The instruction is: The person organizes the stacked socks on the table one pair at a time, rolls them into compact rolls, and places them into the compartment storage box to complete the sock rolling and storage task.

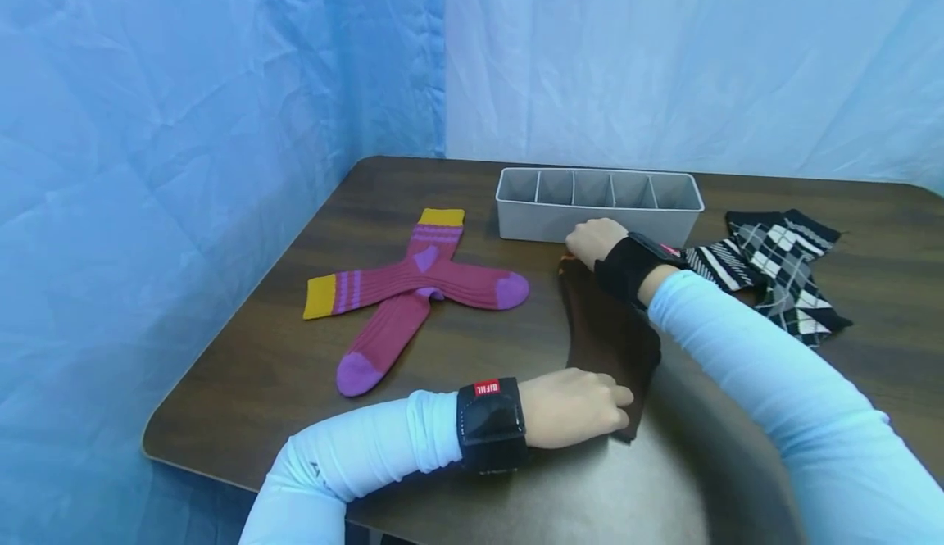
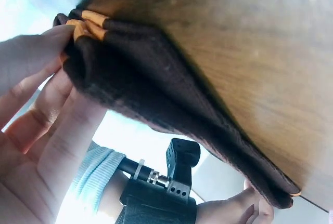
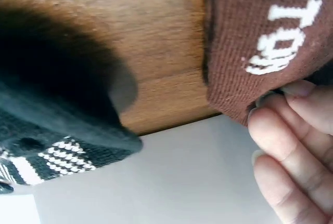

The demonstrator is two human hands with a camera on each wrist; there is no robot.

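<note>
A pair of dark brown socks (image 1: 606, 324), laid one over the other, stretches between my two hands. My left hand (image 1: 571, 408) pinches the near end, where orange bands (image 2: 92, 26) show in the left wrist view. At the far end, beside the grey box, my right hand (image 1: 596, 240) pinches the edge between thumb and fingers. White lettering (image 3: 283, 42) runs along the brown knit in the right wrist view. The left wrist view shows the two layers lying lengthwise together, their middle sloping over the wooden table.
A grey box (image 1: 590, 221) with several compartments stands at the back. Crossed maroon socks (image 1: 383, 287) with yellow cuffs and purple toes lie to the left. Black-and-white patterned socks (image 1: 782, 262) lie to the right, partly behind my right wrist. Blue sheeting (image 1: 221, 119) hangs around the table (image 1: 243, 397).
</note>
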